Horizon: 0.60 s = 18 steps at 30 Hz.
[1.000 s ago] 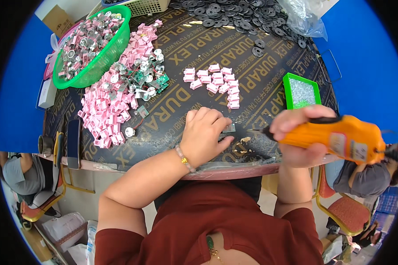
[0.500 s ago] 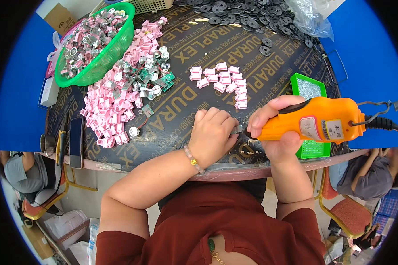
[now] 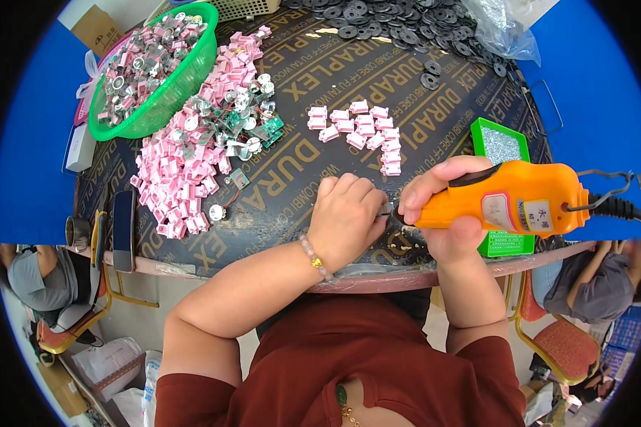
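Note:
My right hand [image 3: 454, 238] is wrapped round an orange electric screwdriver [image 3: 509, 178], held level with its dark tip pointing left. Its cable leaves the back end on the right. My left hand [image 3: 345, 213], with a beaded bracelet on the wrist, is closed on the table just left of that tip. Its fingers pinch something small that they mostly hide; I cannot make out what it is. Beyond my hands lies a small group of pink plastic housings [image 3: 365, 130] in loose rows.
To the left a heap of pink housings [image 3: 178, 171] meets green circuit boards [image 3: 271, 128] with clear lenses. A green basket [image 3: 208, 67] of similar parts stands behind. Black discs [image 3: 406, 34] lie at the back. Right of the screwdriver is a green tray [image 3: 478, 135] with small silvery pieces.
The view has shifted slightly. A small greyish piece showing at my left fingertips is now less visible, with the screwdriver tip still close by. Both grips look the same.

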Motion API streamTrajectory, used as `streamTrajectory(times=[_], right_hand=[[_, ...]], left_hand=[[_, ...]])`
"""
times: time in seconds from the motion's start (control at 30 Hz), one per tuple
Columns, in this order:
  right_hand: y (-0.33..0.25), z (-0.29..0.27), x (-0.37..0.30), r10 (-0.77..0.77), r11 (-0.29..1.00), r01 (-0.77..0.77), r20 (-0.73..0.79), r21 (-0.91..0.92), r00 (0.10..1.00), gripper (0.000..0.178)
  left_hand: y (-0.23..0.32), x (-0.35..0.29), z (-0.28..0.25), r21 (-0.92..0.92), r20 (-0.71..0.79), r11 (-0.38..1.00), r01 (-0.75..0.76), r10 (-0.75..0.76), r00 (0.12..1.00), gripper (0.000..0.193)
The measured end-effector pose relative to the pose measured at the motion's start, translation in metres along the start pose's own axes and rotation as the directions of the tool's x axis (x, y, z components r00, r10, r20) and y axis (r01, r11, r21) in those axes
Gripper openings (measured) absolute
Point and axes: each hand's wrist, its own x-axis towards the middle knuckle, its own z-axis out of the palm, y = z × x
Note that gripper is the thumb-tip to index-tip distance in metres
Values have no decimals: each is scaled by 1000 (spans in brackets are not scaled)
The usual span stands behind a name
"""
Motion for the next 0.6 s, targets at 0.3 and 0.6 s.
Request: streamTrajectory(times=[0.3, 0.6], right_hand=[[0, -4, 0, -96, 979, 101, -32, 179, 995, 55], [-8, -6, 1, -211, 966, 216, -51, 140, 976, 67]], left_hand=[[4, 4, -3, -32, -62, 999, -9, 7, 998, 25], [1, 3, -8, -102, -136, 994, -43, 29, 990, 14]])
